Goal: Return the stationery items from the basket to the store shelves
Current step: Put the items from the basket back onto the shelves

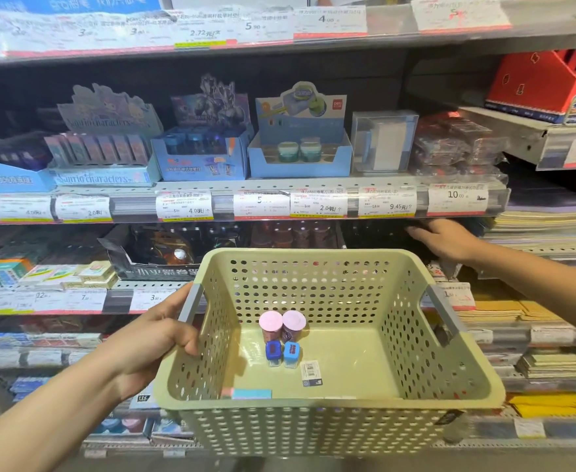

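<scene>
I hold a pale green perforated basket [317, 429] in front of the store shelves. My left hand [159, 338] grips its grey left handle. Inside stand two pink-lidded round containers [281, 323] and two small blue sharpeners [282, 354]. A small barcode-labelled pack [311, 373] lies on the floor of the basket, and a pink and blue eraser [251, 393] lies against the near wall. My right hand [445, 240] reaches into the dark shelf just under the price rail at the right, palm down and fingers stretched out over dark goods. What lies under the fingers is hidden.
The shelf above holds display boxes: blue sharpener boxes [199, 158], a box with teal round containers [298, 153] and a clear case [383, 141]. Price tags line the rails [319, 206]. Stacks of notebooks [545, 226] fill the right side.
</scene>
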Tool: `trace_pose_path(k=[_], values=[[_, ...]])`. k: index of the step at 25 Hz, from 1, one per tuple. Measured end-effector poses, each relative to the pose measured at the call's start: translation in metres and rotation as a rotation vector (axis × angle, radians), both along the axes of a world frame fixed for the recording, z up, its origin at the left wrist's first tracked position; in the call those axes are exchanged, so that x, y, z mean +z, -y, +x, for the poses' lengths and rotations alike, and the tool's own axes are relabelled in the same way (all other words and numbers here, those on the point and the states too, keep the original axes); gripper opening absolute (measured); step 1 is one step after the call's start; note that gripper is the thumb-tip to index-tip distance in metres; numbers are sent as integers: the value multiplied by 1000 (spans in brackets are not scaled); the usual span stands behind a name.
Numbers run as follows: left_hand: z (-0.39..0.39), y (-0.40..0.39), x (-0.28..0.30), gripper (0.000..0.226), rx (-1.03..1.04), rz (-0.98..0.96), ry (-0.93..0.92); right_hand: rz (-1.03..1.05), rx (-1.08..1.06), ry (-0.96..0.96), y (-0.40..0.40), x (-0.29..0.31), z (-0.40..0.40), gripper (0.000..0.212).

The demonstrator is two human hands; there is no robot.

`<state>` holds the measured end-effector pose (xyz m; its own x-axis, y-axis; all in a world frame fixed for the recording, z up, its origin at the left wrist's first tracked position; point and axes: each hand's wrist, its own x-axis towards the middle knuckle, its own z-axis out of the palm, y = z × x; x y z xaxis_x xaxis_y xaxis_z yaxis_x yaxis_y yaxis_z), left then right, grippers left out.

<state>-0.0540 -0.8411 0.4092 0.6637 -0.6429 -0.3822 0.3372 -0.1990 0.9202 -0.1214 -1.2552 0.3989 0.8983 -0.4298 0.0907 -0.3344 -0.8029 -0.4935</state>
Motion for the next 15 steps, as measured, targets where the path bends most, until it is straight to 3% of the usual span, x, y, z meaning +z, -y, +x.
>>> trace_pose_path(k=[6,11,15], values=[[12,-8,5,80,4,-19,-10,-10,289,39,-35,12,-40,40],[28,-16,2,90,7,17,12,-453,470,179,-76,26,-48,36],[32,-22,2,89,-24,21,34,-520,557,76,-113,32,-33,22]])
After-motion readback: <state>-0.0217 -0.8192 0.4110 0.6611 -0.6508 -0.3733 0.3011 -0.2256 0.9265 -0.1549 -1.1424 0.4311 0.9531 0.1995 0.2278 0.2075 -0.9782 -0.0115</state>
